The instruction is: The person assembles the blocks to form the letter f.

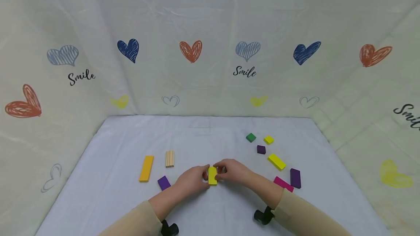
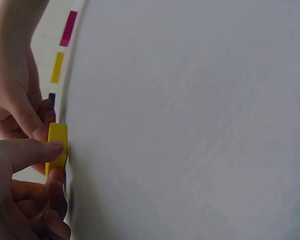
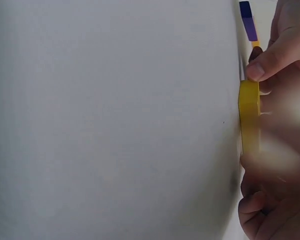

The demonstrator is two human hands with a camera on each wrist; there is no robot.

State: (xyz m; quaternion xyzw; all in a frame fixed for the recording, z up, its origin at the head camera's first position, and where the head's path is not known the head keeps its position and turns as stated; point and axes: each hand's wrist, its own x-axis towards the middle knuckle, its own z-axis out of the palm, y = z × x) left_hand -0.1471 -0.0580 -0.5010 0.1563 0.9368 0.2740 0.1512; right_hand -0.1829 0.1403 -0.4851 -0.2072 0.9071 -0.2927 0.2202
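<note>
Head view shows a held yellow block (image 1: 212,176) between two hands, its long side running away from the person, over a white cloth (image 1: 226,214); I cannot tell whether they touch. At the block's left edge the left hand (image 1: 193,180) pinches it between thumb and finger; at its right edge the right hand (image 1: 233,171) grips it likewise, fingers bent. Left of that block lie a purple block (image 1: 163,182), a wooden block (image 1: 169,159) and, farthest out, an orange block (image 1: 146,169). Right of it are a pink block (image 1: 283,183), a dark purple block (image 1: 295,178) and a loose yellow block (image 1: 276,162), with a green piece (image 1: 251,137), a small yellow piece (image 1: 268,140) and a small dark piece (image 1: 261,149) farther back
</note>
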